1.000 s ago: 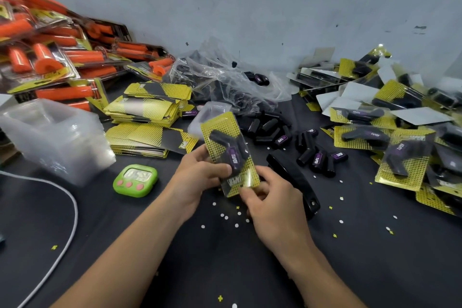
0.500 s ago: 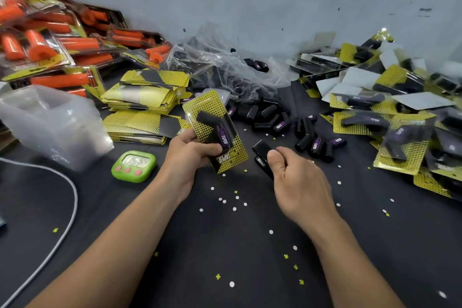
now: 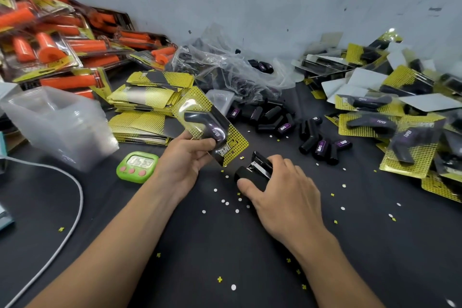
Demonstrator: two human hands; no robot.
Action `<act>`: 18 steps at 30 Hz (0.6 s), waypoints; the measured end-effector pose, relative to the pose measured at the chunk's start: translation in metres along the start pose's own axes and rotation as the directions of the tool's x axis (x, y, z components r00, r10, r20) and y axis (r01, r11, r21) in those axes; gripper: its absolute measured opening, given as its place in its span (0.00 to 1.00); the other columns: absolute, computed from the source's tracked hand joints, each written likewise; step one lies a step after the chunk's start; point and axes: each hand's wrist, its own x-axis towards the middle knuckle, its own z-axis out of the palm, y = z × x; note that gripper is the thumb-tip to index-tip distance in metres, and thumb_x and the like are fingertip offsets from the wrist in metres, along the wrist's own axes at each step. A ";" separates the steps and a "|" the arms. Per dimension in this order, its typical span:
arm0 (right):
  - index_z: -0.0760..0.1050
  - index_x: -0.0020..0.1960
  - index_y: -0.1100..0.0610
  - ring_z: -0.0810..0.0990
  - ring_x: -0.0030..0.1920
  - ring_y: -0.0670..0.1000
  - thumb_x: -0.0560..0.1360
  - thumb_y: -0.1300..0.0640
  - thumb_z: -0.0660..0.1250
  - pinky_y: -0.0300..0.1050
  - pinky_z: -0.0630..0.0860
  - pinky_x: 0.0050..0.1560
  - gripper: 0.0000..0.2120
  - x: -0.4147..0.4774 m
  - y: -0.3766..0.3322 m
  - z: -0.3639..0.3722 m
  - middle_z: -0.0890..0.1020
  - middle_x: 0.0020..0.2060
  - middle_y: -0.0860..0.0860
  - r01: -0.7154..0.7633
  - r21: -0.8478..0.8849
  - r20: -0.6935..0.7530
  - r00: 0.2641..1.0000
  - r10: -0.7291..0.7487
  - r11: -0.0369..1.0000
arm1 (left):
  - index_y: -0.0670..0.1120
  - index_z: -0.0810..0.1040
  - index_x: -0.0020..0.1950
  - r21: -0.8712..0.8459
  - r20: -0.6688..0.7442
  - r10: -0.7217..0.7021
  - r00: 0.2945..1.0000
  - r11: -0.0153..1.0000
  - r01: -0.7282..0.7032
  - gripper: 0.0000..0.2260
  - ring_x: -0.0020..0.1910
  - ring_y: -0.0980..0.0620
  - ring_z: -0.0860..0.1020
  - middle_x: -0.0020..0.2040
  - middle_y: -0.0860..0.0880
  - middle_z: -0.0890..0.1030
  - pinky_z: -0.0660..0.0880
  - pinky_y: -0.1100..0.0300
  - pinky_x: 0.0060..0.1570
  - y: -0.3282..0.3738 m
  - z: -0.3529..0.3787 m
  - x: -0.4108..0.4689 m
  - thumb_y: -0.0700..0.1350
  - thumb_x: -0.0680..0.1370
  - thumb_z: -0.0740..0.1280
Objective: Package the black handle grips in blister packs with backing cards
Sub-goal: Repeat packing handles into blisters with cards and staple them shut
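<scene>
Stapling looks to be the step in hand. Nearest, on the black table (image 3: 225,252) strewn with paper dots (image 3: 226,202), the right hand (image 3: 282,190) curls over a black stapler (image 3: 257,170), thumb against its near side and fingers wrapped across the top. The tool lies low, on or just above the cloth. Just beyond and to the left, the left hand (image 3: 185,160) pinches the lower part of a blister pack (image 3: 232,150), thumb on the front and fingers behind, holding it raised and tilted. Its clear bubble holds one black handle grip (image 3: 207,125), angled and with a purple label, against the yellow backing card (image 3: 190,96).

By my judgement the pack is filled but not yet fastened. The next move calls for bringing the stapler's mouth over a free edge of the card, where plastic flange and card overlap, clear of the bubble and of the pinching fingers.

A green timer (image 3: 137,166) sits beside the left wrist. Farther left stands a nested stack of clear blister shells (image 3: 57,122), seemingly empty. Behind the pack are piled backing cards (image 3: 150,107), and to the right loose grips (image 3: 275,117) lie on the cloth. Beyond them a crumpled clear bag (image 3: 225,67) holds more black grips. Finished packs (image 3: 400,132), each holding a grip, are heaped at the far right, and packs of orange grips (image 3: 50,45) at the far left.
</scene>
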 end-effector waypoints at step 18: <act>0.75 0.51 0.44 0.80 0.44 0.43 0.70 0.26 0.63 0.37 0.74 0.44 0.23 -0.007 -0.007 -0.001 0.83 0.40 0.43 0.134 0.536 -0.110 0.990 -0.088 0.834 | 0.43 0.80 0.61 -0.003 0.291 -0.005 0.957 1.000 0.007 0.20 0.51 0.47 0.85 0.54 0.44 0.85 0.81 0.57 0.47 0.004 0.008 -0.013 0.31 0.70 0.68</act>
